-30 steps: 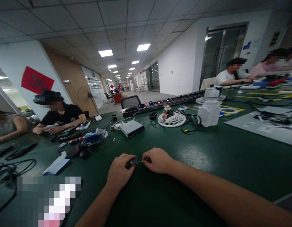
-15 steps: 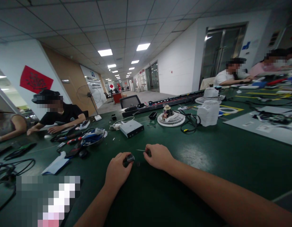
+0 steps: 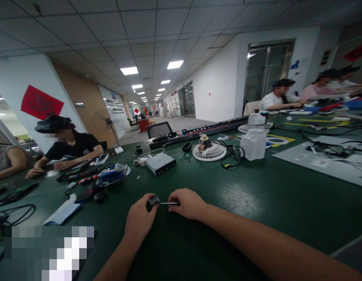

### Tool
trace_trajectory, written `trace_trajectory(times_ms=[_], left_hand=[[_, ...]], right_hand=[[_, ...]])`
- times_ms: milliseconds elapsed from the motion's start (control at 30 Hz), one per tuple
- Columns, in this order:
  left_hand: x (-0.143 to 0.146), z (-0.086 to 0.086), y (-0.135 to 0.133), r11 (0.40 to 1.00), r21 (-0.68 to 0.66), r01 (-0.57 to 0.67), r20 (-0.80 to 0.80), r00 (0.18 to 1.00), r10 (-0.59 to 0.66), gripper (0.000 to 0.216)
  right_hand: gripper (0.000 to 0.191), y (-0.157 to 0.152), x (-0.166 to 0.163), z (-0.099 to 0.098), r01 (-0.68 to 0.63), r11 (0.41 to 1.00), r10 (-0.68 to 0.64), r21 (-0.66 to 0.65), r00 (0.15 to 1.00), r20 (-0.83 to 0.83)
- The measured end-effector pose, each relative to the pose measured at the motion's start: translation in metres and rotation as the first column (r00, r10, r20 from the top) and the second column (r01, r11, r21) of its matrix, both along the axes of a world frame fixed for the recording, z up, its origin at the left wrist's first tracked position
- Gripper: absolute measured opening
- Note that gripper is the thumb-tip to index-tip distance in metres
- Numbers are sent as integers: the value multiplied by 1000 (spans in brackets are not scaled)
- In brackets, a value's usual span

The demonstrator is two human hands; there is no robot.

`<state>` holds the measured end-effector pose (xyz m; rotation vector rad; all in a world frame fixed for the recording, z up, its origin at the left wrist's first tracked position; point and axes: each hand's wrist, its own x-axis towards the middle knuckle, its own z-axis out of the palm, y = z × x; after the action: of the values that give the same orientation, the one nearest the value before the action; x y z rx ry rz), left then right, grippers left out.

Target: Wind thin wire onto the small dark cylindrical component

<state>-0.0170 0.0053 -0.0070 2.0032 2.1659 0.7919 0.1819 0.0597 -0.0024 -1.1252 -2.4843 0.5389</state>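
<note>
My left hand (image 3: 139, 218) is closed around a small dark round handle (image 3: 152, 201) just above the green table. A thin metal shaft (image 3: 168, 203) runs from that handle to my right hand (image 3: 187, 203), whose fingers pinch the shaft's far end. Both hands sit close together at the near middle of the table (image 3: 257, 203). I cannot make out the tip of the shaft inside my right fingers.
A white box (image 3: 161, 162) and a white fan grille with a motor (image 3: 209, 150) lie farther back, beside a white fan housing (image 3: 253, 143) and black cables. Tools and a blue bundle (image 3: 109, 175) lie at the left. Other people sit at the left and far right.
The shaft, apart from the handle half a second ago, now joins it again between my hands. The view has tilted slightly and the hands sit a little lower.
</note>
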Motion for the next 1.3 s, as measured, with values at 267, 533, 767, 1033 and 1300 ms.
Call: trace_trajectory(times_ms=[267, 533, 767, 1033, 1300], left_hand=[[-2, -4, 3, 998, -65, 12, 31, 999, -10, 39], [3, -6, 1, 982, 58, 179, 7, 984, -180, 39], [9, -6, -4, 943, 99, 317, -26, 948, -316, 39], [10, -4, -10, 922, 97, 375, -14, 927, -376, 46], [11, -3, -11, 897, 79, 435, -92, 899, -428, 47]], right_hand=[[21, 3, 10, 2, -14, 997, 6, -77, 994, -105], [16, 5, 12, 7, 33, 999, -43, -33, 921, -388], [14, 1, 11, 10, -101, 992, 125, 79, 901, -415], [7, -1, 10, 11, -44, 999, 51, 27, 923, -382], [19, 5, 10, 0, -85, 970, -7, -227, 926, -377]])
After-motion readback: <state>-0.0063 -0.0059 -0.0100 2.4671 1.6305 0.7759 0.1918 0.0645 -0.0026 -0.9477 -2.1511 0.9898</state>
